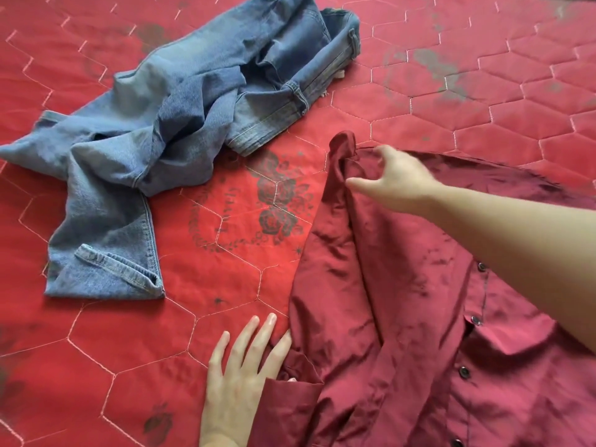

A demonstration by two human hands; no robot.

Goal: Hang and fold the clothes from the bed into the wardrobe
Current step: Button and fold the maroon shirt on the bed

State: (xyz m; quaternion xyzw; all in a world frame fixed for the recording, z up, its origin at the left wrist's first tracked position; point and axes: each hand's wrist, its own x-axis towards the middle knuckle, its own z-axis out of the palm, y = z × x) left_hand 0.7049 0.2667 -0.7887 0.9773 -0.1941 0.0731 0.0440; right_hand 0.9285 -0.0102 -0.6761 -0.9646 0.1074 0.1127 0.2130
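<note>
Head view showed a maroon shirt (403, 301) spread across the lower right of the red quilted bed (483, 101), crumpled blue jeans (167, 124) at upper left. The right hand (393, 179) hovered over the shirt's far edge with fingers loosely curled, holding nothing; the left hand (238, 375) pressed flat beside the cuff.

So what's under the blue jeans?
The blue jeans lie crumpled on the red quilted bedspread, which shows all around them. Anything between jeans and bedspread is covered, so that cannot be seen.
</note>
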